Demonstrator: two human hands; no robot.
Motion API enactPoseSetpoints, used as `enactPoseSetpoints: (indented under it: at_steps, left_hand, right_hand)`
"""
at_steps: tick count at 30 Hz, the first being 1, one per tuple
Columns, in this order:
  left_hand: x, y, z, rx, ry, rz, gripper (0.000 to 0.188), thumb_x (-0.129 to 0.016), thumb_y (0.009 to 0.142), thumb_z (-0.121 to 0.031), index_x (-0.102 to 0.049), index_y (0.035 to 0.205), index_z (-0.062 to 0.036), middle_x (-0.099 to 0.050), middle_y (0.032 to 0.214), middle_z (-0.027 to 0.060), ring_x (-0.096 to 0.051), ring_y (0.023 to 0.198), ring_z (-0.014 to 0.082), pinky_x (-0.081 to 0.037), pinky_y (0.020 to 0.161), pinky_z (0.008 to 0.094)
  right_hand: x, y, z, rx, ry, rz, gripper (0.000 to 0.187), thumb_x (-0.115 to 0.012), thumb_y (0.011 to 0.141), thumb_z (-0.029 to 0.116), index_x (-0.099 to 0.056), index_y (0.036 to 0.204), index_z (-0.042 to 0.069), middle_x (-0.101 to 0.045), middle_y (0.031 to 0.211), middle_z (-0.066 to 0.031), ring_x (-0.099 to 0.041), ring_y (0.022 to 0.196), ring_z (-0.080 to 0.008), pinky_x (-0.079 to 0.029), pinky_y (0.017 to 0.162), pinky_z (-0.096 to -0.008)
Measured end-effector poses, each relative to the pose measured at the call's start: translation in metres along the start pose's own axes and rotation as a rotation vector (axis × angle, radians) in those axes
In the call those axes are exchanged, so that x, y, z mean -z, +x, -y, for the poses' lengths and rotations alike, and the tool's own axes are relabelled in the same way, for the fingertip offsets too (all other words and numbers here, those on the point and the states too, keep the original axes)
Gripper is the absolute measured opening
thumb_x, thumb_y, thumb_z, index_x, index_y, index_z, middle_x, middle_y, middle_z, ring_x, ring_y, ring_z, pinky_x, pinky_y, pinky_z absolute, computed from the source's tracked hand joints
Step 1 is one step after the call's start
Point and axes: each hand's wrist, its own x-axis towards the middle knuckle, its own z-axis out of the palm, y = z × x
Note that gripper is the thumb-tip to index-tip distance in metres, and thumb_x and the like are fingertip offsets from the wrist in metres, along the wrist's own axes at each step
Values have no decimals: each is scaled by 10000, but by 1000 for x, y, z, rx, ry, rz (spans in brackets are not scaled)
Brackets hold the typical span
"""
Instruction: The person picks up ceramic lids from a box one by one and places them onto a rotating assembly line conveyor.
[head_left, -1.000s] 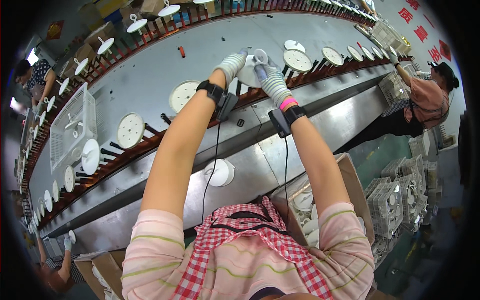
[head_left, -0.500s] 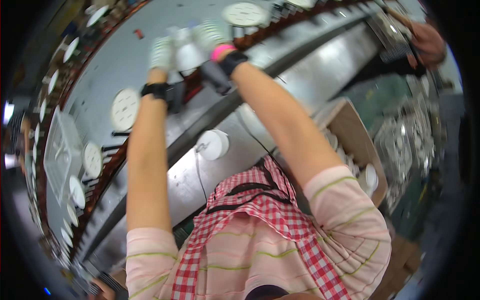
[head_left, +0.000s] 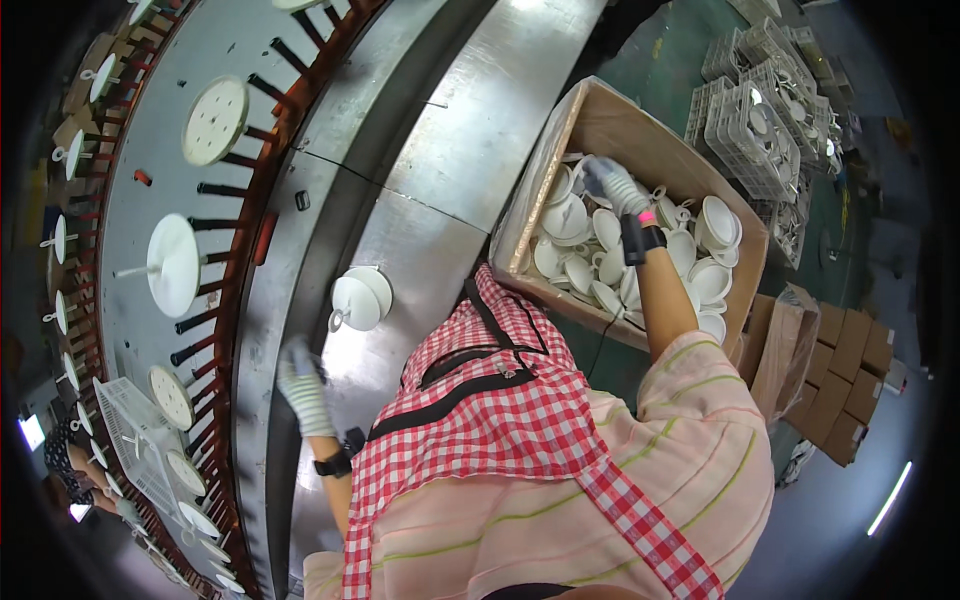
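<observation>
1. Discs (head_left: 567, 217) are lying heaped at odd angles in the cardboard box (head_left: 640, 135), so a hasty pull could be snagging and spilling neighbours.
2. Right hand (head_left: 612, 185) is hovering at their far side, perhaps touching them; blur is hiding its spread and whether it is gripping one.
3. Left hand (head_left: 303, 383) is hanging over the metal bench (head_left: 450, 135), near stacked white discs (head_left: 362, 298), apparently holding nothing; blur is masking its spread.

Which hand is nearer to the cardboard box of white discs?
Right: the right hand is over the cardboard box; the left hand is outside it, well to its left.
</observation>
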Motion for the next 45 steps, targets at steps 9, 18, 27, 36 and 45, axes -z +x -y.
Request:
enactPoseSetpoints:
  at_steps: [9, 18, 27, 36, 45]
  left_hand:
    - [-24, -22, -15, 65, 160, 273, 267, -507, 914, -260, -581, 1076, -60, -490, 597, -21, -441, 489, 41, -385, 437, 203]
    - [-22, -50, 15, 138, 228, 228, 283, -510, 899, -281, -602, 1047, -58, -549, 613, 7, -498, 502, 79, -411, 457, 234]
    - [-76, 10, -69, -503, 523, 398, 320, -476, 888, -302, -587, 1040, -43, -638, 895, 181, -602, 844, 346, -463, 757, 411]
    - [-101, -12, -183, -814, 418, 480, 314, -474, 890, -254, -572, 1083, -27, -622, 932, 199, -606, 901, 320, -463, 784, 364]
    - [-182, 67, -285, -1004, -13, -157, 318, -418, 904, -293, -566, 1099, -92, -575, 1090, 213, -537, 1015, 394, -433, 858, 428]
  right_hand:
    - [40, 79, -229, 52, -1270, 300, 347, -551, 738, 226, -634, 1002, 16, -618, 1012, -203, -593, 930, -339, -465, 822, -403]
    - [53, -58, -80, 444, -811, -668, 218, -454, 869, 198, -597, 841, 35, -590, 831, -185, -568, 747, -314, -440, 695, -409]
    - [-89, -30, 231, 1247, -435, -266, 326, -509, 787, -33, -600, 1089, 51, -592, 1010, -133, -602, 872, -261, -476, 747, -314]
    - [-226, 82, 367, 1130, -1085, -23, 265, -509, 805, 94, -646, 1026, 141, -624, 1015, -163, -598, 935, -344, -474, 828, -399]
    - [-247, 58, 323, 1337, -997, 71, 231, -531, 790, 95, -636, 994, 108, -635, 956, -172, -609, 891, -351, -491, 806, -393]
